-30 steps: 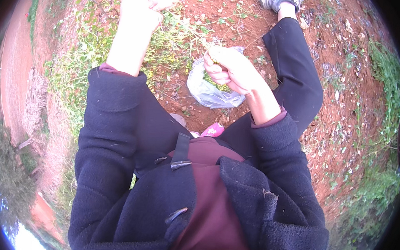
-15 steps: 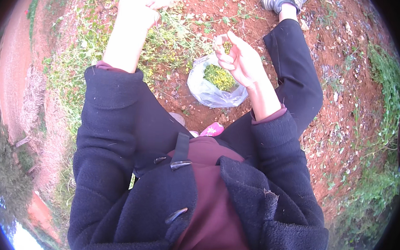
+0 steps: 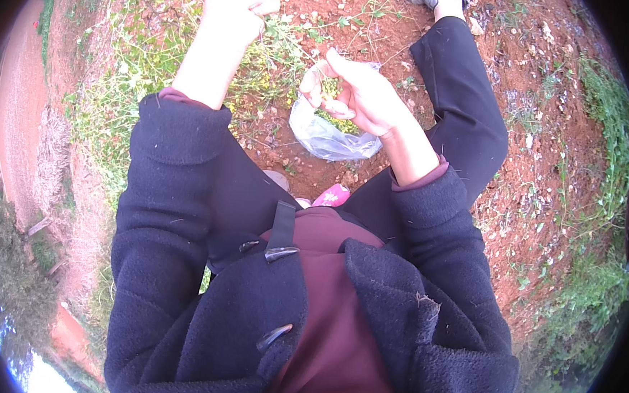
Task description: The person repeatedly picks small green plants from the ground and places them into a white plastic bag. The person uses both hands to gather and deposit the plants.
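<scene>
Thin clear plastic is pinched at the mouth of the bag point(image 3: 329, 134) by the right hand point(image 3: 353, 94), fingers curled narrowly on its rim above red soil point(image 3: 548, 139). Green and yellow pickings inside look light and limp; the rim seems the safest hold. The left hand point(image 3: 234, 8) closes loosely among low weeds point(image 3: 147, 53); whether it grips any is unclear.

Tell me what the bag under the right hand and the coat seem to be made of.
Bag: thin clear plastic film, it seems; glossy and crinkled, with yellow-green plant bits showing through. The right hand holds its mouth.
Coat: looks like thick dark woollen or felted cloth; matte, fuzzy, flecked with lint. Its toggles look like glossy horn or plastic.
</scene>
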A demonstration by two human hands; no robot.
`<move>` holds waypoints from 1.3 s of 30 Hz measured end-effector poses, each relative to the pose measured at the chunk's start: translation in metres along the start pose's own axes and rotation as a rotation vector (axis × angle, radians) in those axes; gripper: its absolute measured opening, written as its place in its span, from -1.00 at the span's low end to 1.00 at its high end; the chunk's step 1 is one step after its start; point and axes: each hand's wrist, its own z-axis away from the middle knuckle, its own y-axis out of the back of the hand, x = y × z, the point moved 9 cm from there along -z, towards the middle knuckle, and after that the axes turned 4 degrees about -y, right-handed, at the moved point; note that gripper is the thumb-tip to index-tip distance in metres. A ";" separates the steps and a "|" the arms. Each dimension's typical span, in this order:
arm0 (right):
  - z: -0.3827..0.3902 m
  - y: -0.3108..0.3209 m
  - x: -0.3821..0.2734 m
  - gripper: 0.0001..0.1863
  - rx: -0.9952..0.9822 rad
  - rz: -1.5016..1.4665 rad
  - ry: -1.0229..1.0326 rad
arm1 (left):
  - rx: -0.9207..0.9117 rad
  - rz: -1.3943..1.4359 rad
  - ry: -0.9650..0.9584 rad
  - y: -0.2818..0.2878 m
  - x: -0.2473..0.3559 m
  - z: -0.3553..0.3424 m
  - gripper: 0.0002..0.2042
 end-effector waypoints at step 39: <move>0.007 0.020 -0.005 -0.68 0.129 -0.145 0.060 | -0.242 0.044 0.183 -0.027 0.008 0.016 -0.80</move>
